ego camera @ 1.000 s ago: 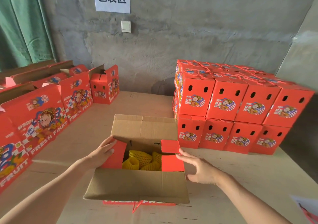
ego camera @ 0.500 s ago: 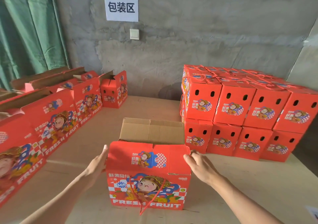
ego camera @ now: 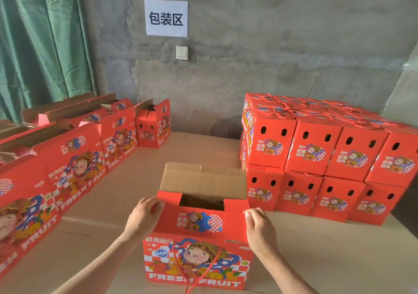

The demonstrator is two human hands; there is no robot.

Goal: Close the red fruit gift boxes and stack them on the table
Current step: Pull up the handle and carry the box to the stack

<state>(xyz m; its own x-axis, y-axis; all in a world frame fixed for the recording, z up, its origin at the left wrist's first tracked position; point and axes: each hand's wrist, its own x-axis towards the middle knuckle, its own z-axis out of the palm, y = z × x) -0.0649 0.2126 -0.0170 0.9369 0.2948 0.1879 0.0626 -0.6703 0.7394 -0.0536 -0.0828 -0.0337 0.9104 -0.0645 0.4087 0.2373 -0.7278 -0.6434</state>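
Now: gift box (ego camera: 199, 257), middle of table (ego camera: 339, 259) at near edge, being closed. Front flap (ego camera: 199, 222) being gripped at both corners by left hand (ego camera: 144, 217) and right hand (ego camera: 260, 229); back flap (ego camera: 203, 178) not yet folded. Closed stack (ego camera: 316, 158) being built at right; open row (ego camera: 74, 165) being kept waiting at left.

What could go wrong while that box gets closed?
1. The front flap, gripped by the left hand and right hand, may crease against the upright rear flap.
2. The red cord dangling down the front could snag when lifting.
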